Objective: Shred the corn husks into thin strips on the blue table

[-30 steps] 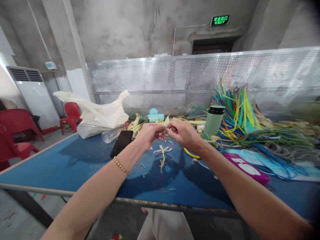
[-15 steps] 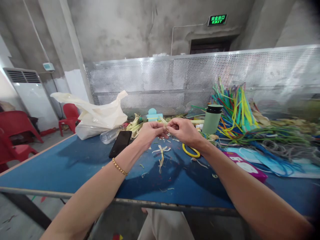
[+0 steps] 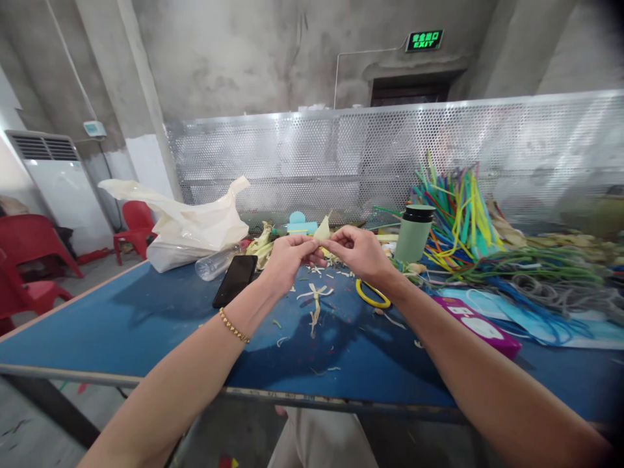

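Observation:
Fingertips of both hands meet above the middle of the blue table [image 3: 185, 331]. My left hand [image 3: 291, 261] pinches the lower edge of a pale green piece of husk [image 3: 322, 229], whose pointed tip stands up. From the other side my right hand [image 3: 361, 253] pinches the same piece, the thumb and index finger almost touching the left ones. Below them on the table lies a small flower shape of pale husk strips [image 3: 315, 297], with a twisted stem toward me. A yellow scissor-like handle [image 3: 373, 302] lies partly under my right wrist.
A black phone [image 3: 235, 281], clear plastic bottle [image 3: 210, 265] and white plastic bag [image 3: 195, 224] lie left. At right are a green tumbler [image 3: 414, 235], colourful pipe-cleaner-like strips [image 3: 468, 221], a purple packet [image 3: 480, 325] and blue masks [image 3: 531, 315]. A perforated metal screen [image 3: 302, 162] stands behind.
The husk piece now stands up visibly above my fingertips; before, it was mostly hidden between them. My hands have shifted only slightly, and the things on the table have stayed put.

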`<action>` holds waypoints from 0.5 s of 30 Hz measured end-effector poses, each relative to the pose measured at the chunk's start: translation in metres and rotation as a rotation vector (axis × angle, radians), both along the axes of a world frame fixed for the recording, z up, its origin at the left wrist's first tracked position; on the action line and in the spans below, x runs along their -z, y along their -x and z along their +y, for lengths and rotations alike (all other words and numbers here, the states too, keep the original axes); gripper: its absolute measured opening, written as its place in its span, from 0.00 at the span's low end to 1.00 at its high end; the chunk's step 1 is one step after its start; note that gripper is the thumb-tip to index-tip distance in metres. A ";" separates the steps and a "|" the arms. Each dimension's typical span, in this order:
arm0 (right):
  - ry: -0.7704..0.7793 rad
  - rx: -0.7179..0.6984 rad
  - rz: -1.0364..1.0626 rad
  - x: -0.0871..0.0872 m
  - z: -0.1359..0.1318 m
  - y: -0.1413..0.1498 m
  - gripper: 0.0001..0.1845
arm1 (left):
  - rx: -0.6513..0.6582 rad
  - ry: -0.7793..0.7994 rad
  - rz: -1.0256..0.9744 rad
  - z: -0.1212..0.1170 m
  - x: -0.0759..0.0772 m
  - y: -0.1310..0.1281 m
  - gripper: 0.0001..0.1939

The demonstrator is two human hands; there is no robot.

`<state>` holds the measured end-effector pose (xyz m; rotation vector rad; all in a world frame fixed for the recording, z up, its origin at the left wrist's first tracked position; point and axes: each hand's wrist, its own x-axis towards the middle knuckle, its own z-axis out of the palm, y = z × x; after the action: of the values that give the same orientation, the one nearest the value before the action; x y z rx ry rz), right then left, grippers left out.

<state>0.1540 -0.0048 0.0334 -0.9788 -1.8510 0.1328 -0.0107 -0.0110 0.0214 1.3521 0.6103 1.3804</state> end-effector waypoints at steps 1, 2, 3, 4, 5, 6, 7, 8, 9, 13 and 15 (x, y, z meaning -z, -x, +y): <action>0.051 -0.034 0.036 0.001 0.000 0.000 0.20 | 0.027 0.015 -0.033 0.000 0.000 0.000 0.04; 0.104 -0.078 0.071 0.001 0.000 0.001 0.21 | 0.046 0.026 -0.058 0.000 0.000 0.000 0.04; 0.149 -0.122 0.103 0.001 0.000 0.002 0.21 | 0.052 0.031 -0.072 0.000 0.000 0.000 0.04; 0.175 -0.157 0.129 0.001 -0.001 0.003 0.21 | 0.049 0.034 -0.074 0.000 0.000 0.000 0.05; 0.176 -0.174 0.144 0.001 -0.002 0.004 0.20 | 0.037 0.037 -0.068 0.000 0.000 -0.001 0.05; 0.159 -0.171 0.150 0.001 -0.003 0.005 0.19 | 0.019 0.038 -0.055 0.000 0.000 -0.001 0.04; 0.134 -0.153 0.146 0.001 -0.004 0.006 0.17 | 0.000 0.038 -0.039 0.000 0.000 -0.002 0.04; 0.115 -0.133 0.130 0.001 -0.004 0.006 0.17 | -0.014 0.034 -0.019 -0.001 0.000 -0.002 0.04; 0.104 -0.115 0.110 0.001 -0.004 0.006 0.16 | -0.021 0.026 0.002 -0.001 0.000 -0.002 0.04; 0.088 -0.083 0.085 0.000 -0.003 0.005 0.16 | -0.027 -0.034 0.089 -0.003 -0.002 -0.003 0.05; 0.097 -0.100 0.097 -0.001 -0.003 0.004 0.17 | -0.056 -0.075 0.126 -0.003 -0.003 -0.002 0.06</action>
<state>0.1497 -0.0083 0.0345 -0.9289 -1.8181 0.3280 -0.0086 -0.0144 0.0241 1.5010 0.6910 1.3820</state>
